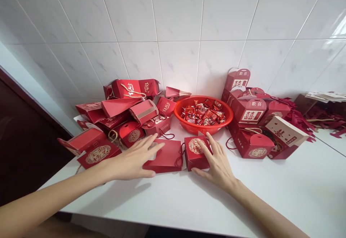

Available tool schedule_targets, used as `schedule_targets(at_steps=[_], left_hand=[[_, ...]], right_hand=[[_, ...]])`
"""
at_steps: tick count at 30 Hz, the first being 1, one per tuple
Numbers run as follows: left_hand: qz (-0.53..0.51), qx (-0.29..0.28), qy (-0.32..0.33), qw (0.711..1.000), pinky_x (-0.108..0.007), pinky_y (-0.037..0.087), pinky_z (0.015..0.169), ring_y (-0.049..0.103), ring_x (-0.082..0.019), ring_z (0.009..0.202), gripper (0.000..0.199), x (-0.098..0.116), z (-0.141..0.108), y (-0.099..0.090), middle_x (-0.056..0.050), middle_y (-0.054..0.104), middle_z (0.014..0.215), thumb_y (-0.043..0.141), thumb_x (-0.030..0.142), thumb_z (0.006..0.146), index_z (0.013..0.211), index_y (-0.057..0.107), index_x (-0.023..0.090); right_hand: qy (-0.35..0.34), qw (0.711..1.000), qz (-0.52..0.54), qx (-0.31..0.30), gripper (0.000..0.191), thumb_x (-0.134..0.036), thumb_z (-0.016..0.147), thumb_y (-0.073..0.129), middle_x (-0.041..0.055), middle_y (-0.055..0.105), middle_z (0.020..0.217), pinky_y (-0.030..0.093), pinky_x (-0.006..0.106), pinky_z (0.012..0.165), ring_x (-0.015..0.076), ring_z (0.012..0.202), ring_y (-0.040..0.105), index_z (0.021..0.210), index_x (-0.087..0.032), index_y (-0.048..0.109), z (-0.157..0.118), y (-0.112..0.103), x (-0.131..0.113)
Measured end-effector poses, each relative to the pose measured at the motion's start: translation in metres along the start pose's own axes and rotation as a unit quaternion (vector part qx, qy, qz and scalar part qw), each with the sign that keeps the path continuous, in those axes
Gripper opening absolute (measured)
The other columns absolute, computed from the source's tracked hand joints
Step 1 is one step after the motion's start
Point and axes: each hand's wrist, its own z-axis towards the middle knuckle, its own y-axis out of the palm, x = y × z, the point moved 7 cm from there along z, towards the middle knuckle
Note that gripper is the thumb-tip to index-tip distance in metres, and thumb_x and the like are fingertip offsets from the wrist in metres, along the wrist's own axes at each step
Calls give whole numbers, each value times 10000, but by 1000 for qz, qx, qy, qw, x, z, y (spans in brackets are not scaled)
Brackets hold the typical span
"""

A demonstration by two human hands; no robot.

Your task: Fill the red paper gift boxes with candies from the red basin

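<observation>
A red gift box with a gold round print stands at the front middle of the table. My right hand is around its right side, with the thumb at the near face and fingers over the top and far corner. Directly left of it lies a plain red box with a dark red cord at its right end and a pale opening at its left. My left hand is at that left end, fingers spread and nothing held; whether its fingertips touch the box I cannot tell.
Behind the boxes sits a red plastic basket of wrapped sweets. Several red boxes are heaped at the left. More boxes stand at the right, near dark red ribbons. A tiled wall backs the white table.
</observation>
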Motion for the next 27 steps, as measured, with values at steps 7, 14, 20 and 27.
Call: schedule_targets(at_steps=[7,14,20,27], left_hand=[[-51,9,126,991,-474,283,1206,242,-353,1523,916,58,63,-13,-169,226,1660,627,520,840,1595,238,176],[-243,-3,222,944,-402,492,1021,569,-333,1290,838,86,110,-17,-123,584,1435,819,408,682,1422,486,201],[-320,94,245,911,-374,540,967,643,-257,1173,608,96,105,-19,-95,603,1395,714,197,745,1332,555,208],[-258,261,401,840,-414,462,1115,548,-224,1316,507,122,82,-38,-112,557,1399,548,11,778,1243,602,206]], right_hand=[[102,985,137,12,550,-467,877,664,170,478,1478,545,446,987,315,1271,589,1362,-246,524,-4,-7,31],[159,944,286,46,318,-517,900,613,156,569,1387,541,420,938,321,1280,563,1032,-228,614,-3,-28,50],[308,838,437,108,409,-599,874,616,85,679,1126,549,328,714,212,858,672,1055,-238,548,-9,-26,74],[281,817,471,180,410,-513,854,688,36,653,932,540,322,737,189,823,622,1137,-237,579,-9,-40,75]])
